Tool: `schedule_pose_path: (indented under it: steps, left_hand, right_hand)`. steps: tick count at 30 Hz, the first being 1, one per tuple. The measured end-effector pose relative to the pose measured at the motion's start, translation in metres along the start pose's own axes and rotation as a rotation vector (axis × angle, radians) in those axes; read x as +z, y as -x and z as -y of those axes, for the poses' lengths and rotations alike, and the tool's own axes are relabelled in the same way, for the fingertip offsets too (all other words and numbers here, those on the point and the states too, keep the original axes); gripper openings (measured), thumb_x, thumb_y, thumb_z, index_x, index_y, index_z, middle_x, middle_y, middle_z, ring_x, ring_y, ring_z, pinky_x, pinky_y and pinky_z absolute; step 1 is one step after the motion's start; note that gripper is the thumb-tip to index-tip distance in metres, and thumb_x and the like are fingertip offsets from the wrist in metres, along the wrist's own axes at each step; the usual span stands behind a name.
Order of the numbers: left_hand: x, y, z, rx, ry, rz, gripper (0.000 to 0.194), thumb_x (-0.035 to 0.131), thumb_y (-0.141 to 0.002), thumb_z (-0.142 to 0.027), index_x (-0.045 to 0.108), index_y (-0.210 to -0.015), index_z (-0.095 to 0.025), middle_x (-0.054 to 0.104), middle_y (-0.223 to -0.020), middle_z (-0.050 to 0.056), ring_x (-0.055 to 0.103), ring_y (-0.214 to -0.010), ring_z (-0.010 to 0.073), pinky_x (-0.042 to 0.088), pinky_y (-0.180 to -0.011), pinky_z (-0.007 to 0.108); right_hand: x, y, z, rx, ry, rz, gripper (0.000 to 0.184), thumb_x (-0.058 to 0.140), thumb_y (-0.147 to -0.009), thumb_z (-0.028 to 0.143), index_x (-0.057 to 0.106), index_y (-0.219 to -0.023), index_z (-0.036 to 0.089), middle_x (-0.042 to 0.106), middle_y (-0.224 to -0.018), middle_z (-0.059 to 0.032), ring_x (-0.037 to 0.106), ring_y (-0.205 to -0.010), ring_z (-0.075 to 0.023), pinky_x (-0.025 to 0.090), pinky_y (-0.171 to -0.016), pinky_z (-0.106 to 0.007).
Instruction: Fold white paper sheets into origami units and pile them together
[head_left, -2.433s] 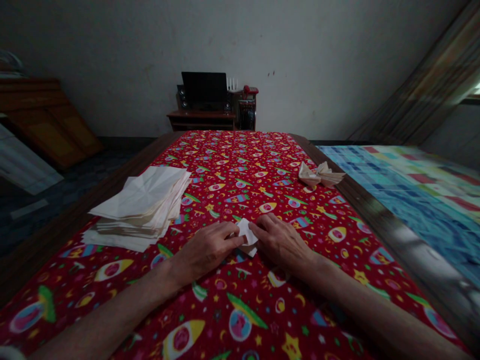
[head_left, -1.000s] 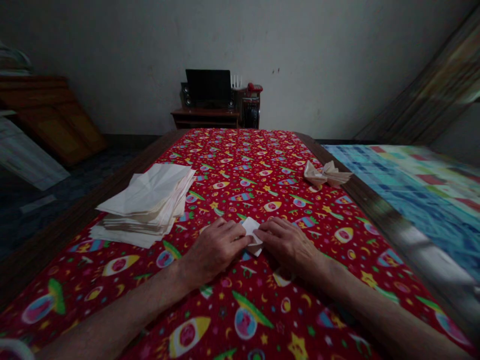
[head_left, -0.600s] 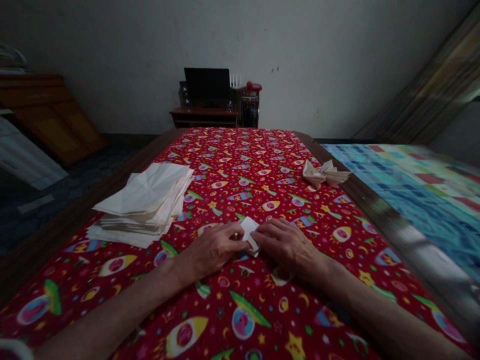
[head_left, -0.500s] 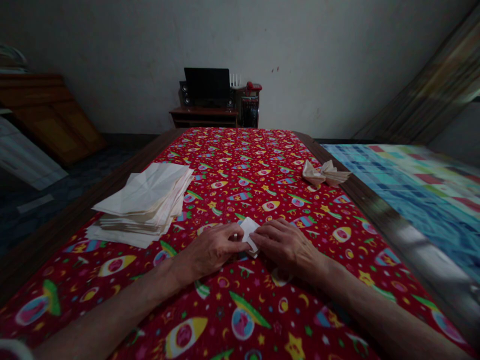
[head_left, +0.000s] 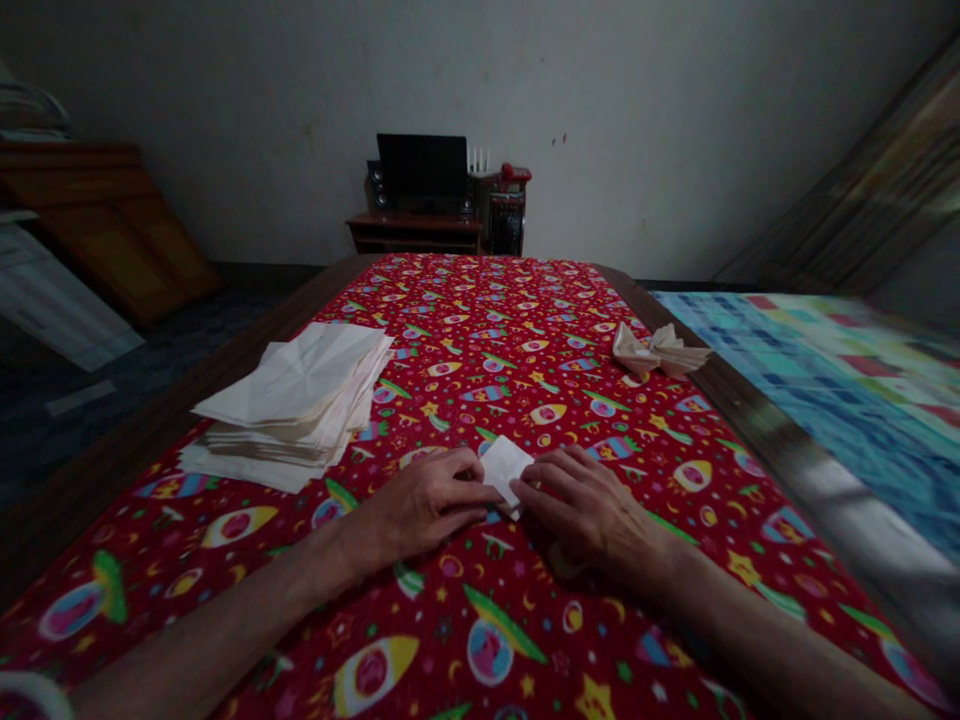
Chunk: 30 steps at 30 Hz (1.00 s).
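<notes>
A small folded piece of white paper (head_left: 507,464) lies on the red patterned cloth (head_left: 465,590), between my two hands. My left hand (head_left: 435,492) grips its left edge, fingers curled and the forefinger reaching along the lower side. At the right edge, my right hand (head_left: 581,498) pinches the paper with bent fingers. To the left sits a loose stack of creased white paper sheets (head_left: 300,380). Toward the right edge of the cloth rests a folded paper piece with fanned pleats (head_left: 660,350).
A dark wooden border (head_left: 720,400) runs round the cloth. Beyond the far end stand a monitor (head_left: 422,168) with speakers and a red telephone (head_left: 515,173). Wooden cabinets (head_left: 112,225) are at the left; a checked blue bedspread (head_left: 810,380) spreads at the right.
The view has shifted slightly, so everything sits a little further right. My right hand has drawn back a little from the paper, baring more of its top face. Both hands stay on it.
</notes>
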<state>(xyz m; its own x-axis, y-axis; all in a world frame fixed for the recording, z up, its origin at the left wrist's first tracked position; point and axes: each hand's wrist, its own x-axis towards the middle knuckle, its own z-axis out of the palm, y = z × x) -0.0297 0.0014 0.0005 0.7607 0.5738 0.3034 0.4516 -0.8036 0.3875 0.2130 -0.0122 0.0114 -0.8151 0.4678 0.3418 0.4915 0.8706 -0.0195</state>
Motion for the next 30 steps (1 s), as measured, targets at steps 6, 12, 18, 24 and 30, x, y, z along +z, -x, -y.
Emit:
schedule_pose_path:
  steps: [6, 12, 18, 24, 30]
  left_hand:
    - [0.007, -0.001, -0.001, -0.09, 0.041, -0.111, 0.018, 0.053, -0.09, -0.024, 0.062, -0.105, -0.02, 0.056, -0.095, 0.003, 0.056, -0.088, 0.0137, 0.045, -0.075, 0.024]
    - [0.007, -0.001, -0.003, -0.058, -0.101, -0.1, 0.035, 0.05, -0.091, -0.022, 0.05, -0.125, -0.022, 0.059, -0.101, 0.004, 0.057, -0.092, 0.0156, 0.045, -0.079, 0.028]
    - [0.006, -0.004, -0.005, -0.012, -0.181, -0.113, 0.021, 0.047, -0.093, -0.027, 0.065, -0.104, -0.024, 0.059, -0.088, 0.002, 0.057, -0.081, 0.0134, 0.044, -0.071, 0.025]
    - [0.006, -0.005, -0.009, -0.076, -0.119, -0.112, 0.021, 0.052, -0.09, -0.029, 0.066, -0.103, -0.023, 0.061, -0.091, 0.003, 0.059, -0.083, 0.0137, 0.045, -0.072, 0.026]
    - [0.008, -0.007, -0.009, -0.14, -0.088, -0.149, 0.02, 0.052, -0.09, -0.028, 0.067, -0.101, -0.021, 0.061, -0.089, 0.003, 0.059, -0.08, 0.0131, 0.046, -0.07, 0.024]
  right_hand:
    - [0.01, 0.001, -0.008, 0.054, -0.053, -0.057, 0.018, 0.046, -0.093, 0.022, 0.06, -0.103, 0.017, 0.061, -0.099, -0.0078, 0.051, -0.087, -0.017, 0.041, -0.075, -0.032]
    - [0.01, -0.001, -0.009, 0.041, -0.059, -0.071, 0.02, 0.048, -0.092, 0.021, 0.061, -0.106, 0.021, 0.062, -0.094, -0.0063, 0.052, -0.083, -0.016, 0.041, -0.073, -0.031]
    - [0.012, -0.002, -0.007, 0.044, -0.039, -0.103, 0.017, 0.049, -0.091, 0.023, 0.062, -0.1, 0.017, 0.064, -0.094, -0.0066, 0.053, -0.084, -0.0162, 0.04, -0.075, -0.032]
    - [0.01, -0.005, -0.005, 0.054, -0.036, -0.102, 0.015, 0.049, -0.091, 0.023, 0.063, -0.094, 0.018, 0.066, -0.092, -0.0057, 0.055, -0.082, -0.0154, 0.039, -0.074, -0.031]
    - [0.016, -0.005, -0.009, 0.063, -0.103, -0.122, 0.017, 0.047, -0.092, 0.022, 0.063, -0.089, 0.017, 0.066, -0.088, -0.0059, 0.056, -0.079, -0.0151, 0.041, -0.072, -0.03]
